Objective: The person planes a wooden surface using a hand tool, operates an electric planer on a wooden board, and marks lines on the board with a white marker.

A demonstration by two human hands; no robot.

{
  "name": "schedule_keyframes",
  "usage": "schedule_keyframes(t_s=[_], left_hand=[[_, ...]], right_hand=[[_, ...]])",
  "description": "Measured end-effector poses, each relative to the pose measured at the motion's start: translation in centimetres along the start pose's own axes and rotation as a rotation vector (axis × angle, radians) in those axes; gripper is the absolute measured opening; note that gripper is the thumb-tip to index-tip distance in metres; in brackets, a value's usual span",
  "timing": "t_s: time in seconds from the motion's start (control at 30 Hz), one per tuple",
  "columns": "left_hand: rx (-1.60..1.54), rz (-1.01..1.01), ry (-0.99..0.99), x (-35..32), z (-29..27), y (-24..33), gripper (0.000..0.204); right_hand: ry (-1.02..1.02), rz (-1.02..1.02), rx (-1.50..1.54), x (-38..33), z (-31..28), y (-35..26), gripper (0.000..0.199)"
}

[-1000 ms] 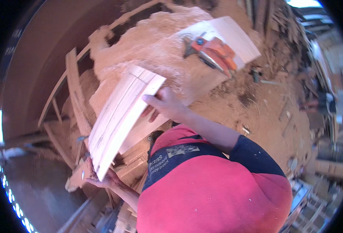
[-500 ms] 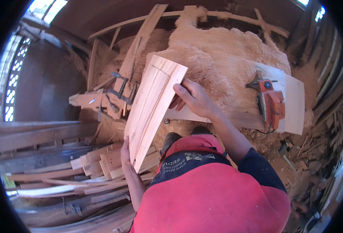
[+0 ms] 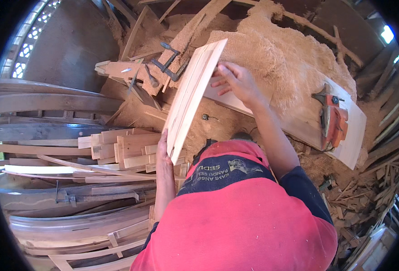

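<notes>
A pale wooden board [image 3: 195, 86] with lengthwise grooves is held up at a slant, its far end tilted to the right. My left hand [image 3: 164, 151] grips its near lower end, with the fingers partly hidden behind the wood. Beside the board's upper right edge is my right hand [image 3: 238, 83], its fingers spread and loosely bent. The fingertips are close to the edge, and no grip on the wood shows.
An orange power planer [image 3: 334, 121] rests on a pale plank [image 3: 354, 128] at right. Behind it rises a heap of shavings [image 3: 276, 58]. A dark clamp [image 3: 168, 65] lies at far left on a shavings-covered bench. Stacked wood pieces [image 3: 134, 147] and long timbers [image 3: 54, 106] fill the left side.
My right hand has come off the board's edge, and its fingers have opened. The board now shows more edge-on, still in my left hand. The whole view has shifted.
</notes>
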State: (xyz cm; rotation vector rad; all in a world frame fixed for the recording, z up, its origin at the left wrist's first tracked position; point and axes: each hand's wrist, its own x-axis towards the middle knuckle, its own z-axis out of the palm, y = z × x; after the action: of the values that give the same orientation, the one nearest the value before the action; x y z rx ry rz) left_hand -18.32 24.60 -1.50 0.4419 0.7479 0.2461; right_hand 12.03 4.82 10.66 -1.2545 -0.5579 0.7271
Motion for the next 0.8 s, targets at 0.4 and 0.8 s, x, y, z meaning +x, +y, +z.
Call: schedule_keyframes(t_s=[0.4,0.8], left_hand=[[0.210,0.475,0.518,-4.1,-6.2,-3.0,0.052],[0.253,0.425,0.024,-6.0,11.3,7.4,0.048]], right_hand=[[0.042,0.654,-0.081,-13.8,2.7,14.5,0.050],[0.174,0.501,-0.064,-12.1,3.7,12.3,0.043]])
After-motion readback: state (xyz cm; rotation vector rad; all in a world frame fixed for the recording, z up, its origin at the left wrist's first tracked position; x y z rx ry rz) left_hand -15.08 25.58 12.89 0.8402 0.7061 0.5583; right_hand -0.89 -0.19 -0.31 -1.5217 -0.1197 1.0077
